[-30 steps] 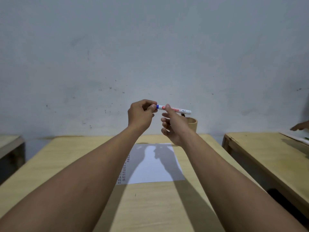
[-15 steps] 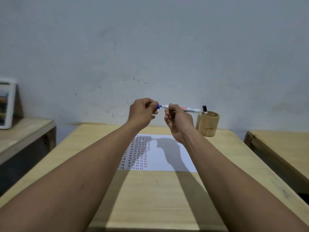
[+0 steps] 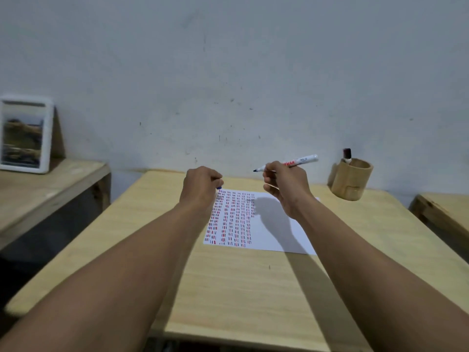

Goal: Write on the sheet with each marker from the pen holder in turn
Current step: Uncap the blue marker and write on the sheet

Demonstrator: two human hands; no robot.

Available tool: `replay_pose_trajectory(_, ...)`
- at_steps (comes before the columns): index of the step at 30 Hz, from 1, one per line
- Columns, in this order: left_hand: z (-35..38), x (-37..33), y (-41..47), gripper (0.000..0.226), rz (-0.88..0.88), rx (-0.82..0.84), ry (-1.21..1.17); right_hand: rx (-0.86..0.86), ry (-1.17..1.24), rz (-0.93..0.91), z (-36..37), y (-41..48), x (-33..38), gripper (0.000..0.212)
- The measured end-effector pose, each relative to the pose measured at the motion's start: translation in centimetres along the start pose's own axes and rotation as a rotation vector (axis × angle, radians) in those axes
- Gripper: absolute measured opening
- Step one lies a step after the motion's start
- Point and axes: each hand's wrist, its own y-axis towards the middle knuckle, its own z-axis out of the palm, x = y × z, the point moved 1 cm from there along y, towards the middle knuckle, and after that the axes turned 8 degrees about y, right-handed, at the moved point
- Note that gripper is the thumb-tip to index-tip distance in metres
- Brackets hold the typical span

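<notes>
With your right hand [image 3: 286, 185] clamped on the uncapped marker [image 3: 291, 164] above the sheet [image 3: 269, 232] and your left hand [image 3: 200, 186] closed on its cap [image 3: 219, 187], lower the tip gently onto blank paper beside the existing marks.

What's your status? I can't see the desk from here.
Right hand grips uncapped marker; left hand closed on blue cap. Sheet unobstructed. One marker in pen holder.

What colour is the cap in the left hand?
Blue cap, peeking from the left hand; head view.
</notes>
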Motion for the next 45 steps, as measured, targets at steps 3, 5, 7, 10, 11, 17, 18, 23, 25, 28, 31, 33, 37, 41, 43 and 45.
replay_pose_trajectory(3,0.4,1.8,0.3,0.019,-0.023,-0.004,0.09,0.01,-0.035,-0.008,0.2,0.6,-0.7,0.016)
replay_pose_trajectory(5,0.7,2.6,0.4,0.022,-0.027,0.021,0.16,0.016,-0.056,-0.016,0.2,0.9,-1.0,0.015)
replay_pose_trajectory(7,0.8,3.3,0.4,0.024,-0.02,0.021,0.249,0.025,-0.072,-0.017,0.3,1.1,-1.4,0.014)
replay_pose_trajectory(10,1.0,3.9,0.4,0.025,-0.032,0.011,0.277,0.028,-0.1,-0.02,0.5,1.4,-2.0,0.011)
replay_pose_trajectory(11,1.0,3.9,0.4,0.027,-0.039,0.012,0.278,0.029,-0.115,-0.024,0.5,1.4,-2.1,0.009)
replay_pose_trajectory(17,0.3,3.8,-0.8,0.043,-0.05,0.001,0.329,0.027,-0.266,-0.078,-0.1,1.3,-2.9,0.008)
replay_pose_trajectory(18,0.1,4.0,-1.3,0.044,-0.04,-0.003,0.353,0.024,-0.31,-0.094,-0.2,1.3,-3.0,0.009)
replay_pose_trajectory(23,-0.5,5.6,-3.3,0.034,0.047,0.001,0.462,0.017,-0.49,-0.142,-0.6,1.2,-4.1,0.021)
replay_pose_trajectory(25,-0.4,5.9,-3.5,0.037,0.109,0.11,0.548,0.019,-0.54,-0.147,-1.0,1.0,-4.7,0.024)
replay_pose_trajectory(28,-0.1,6.6,-3.6,0.047,0.156,0.262,0.639,-0.01,-0.615,-0.152,-2.0,0.5,-5.4,0.024)
replay_pose_trajectory(31,0.1,7.5,-3.4,0.053,0.147,0.33,0.731,-0.034,-0.651,-0.15,-2.8,0.0,-6.2,0.02)
replay_pose_trajectory(33,0.1,7.6,-3.5,0.055,0.137,0.349,0.76,-0.04,-0.663,-0.158,-3.0,-0.2,-6.7,0.022)
replay_pose_trajectory(37,0.1,7.5,-3.6,0.055,0.143,0.349,0.773,-0.023,-0.734,-0.196,-2.9,-0.3,-7.0,0.022)
replay_pose_trajectory(41,0.2,7.5,-3.5,0.055,0.139,0.352,0.778,-0.016,-0.776,-0.211,-2.9,-0.4,-7.2,0.022)
replay_pose_trajectory(43,0.2,7.5,-3.5,0.055,0.135,0.359,0.776,-0.017,-0.787,-0.21,-2.9,-0.3,-7.2,0.022)
replay_pose_trajectory(45,0.3,7.5,-3.6,0.055,0.136,0.364,0.774,-0.018,-0.792,-0.215,-3.0,-0.3,-7.3,0.023)
